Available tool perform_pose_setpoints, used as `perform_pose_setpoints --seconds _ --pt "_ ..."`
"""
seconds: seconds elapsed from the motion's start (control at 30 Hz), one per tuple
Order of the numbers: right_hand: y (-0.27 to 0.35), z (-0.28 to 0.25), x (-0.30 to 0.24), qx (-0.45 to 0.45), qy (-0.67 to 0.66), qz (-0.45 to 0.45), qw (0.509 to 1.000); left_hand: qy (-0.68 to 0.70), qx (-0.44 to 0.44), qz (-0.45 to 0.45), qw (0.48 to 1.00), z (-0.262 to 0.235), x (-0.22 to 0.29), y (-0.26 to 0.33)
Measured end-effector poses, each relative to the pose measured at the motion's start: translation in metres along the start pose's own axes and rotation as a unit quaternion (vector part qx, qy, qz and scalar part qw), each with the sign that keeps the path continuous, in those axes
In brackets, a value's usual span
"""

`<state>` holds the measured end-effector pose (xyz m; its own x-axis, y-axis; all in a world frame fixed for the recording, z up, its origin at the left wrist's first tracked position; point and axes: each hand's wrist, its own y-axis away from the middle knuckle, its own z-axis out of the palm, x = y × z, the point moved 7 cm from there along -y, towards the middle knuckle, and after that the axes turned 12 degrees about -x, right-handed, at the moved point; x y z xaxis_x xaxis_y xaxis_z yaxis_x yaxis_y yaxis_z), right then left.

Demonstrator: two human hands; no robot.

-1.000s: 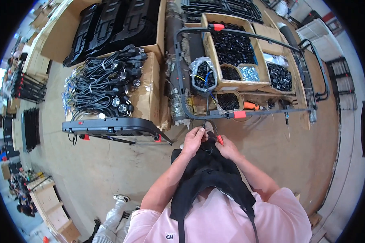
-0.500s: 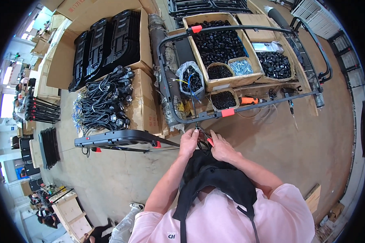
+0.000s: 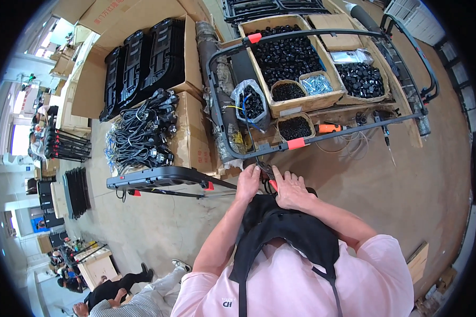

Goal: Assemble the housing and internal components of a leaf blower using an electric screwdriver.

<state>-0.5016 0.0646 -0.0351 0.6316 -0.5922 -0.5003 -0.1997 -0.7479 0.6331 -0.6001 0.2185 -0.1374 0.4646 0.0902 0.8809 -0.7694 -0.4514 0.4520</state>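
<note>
My left hand (image 3: 248, 183) is closed in a pinch on a thin black cable at the near edge of a dark tubular frame (image 3: 354, 130). Against it, my right hand (image 3: 292, 190) grips pliers with red handles (image 3: 273, 185), fingers laid over the handles. The plier jaws (image 3: 266, 170) point toward my left fingertips; the exact spot they touch is too small to make out. A blue wire and a yellow wire (image 3: 230, 107) rise from the frame beside a plastic bag of black parts (image 3: 253, 105).
Boxes of black caps (image 3: 285, 55) and silver screws (image 3: 317, 83) stand behind the frame. An orange-handled power tool (image 3: 329, 128) lies near them. Bundled black cables (image 3: 143, 132) top a carton at left, above a black panel (image 3: 158, 178). Two people are at lower left.
The view has shifted slightly. My right fingers have spread a little on the pliers, and the plier jaws show more clearly by my left hand. More of the people at lower left shows.
</note>
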Motion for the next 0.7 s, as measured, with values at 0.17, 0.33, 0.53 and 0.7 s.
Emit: perform_pose_setpoints --seconds 0.17,0.33,0.53,0.7 --pt "0.012 -0.001 -0.011 0.074 -0.033 -0.002 0.997 0.008 -0.069 0.03 0.997 -0.001 0.009 -0.006" --pt "0.022 0.001 -0.035 0.122 -0.06 0.04 0.99 -0.044 -0.155 0.051 0.986 -0.021 0.033 -0.003" --pt "0.028 0.013 -0.05 0.231 -0.051 0.074 0.969 -0.269 -0.106 0.062 0.955 -0.061 0.148 -0.013" --pt "0.021 0.018 -0.066 0.283 -0.028 0.104 0.953 -0.647 -0.113 0.119 0.744 -0.037 0.167 -0.052"
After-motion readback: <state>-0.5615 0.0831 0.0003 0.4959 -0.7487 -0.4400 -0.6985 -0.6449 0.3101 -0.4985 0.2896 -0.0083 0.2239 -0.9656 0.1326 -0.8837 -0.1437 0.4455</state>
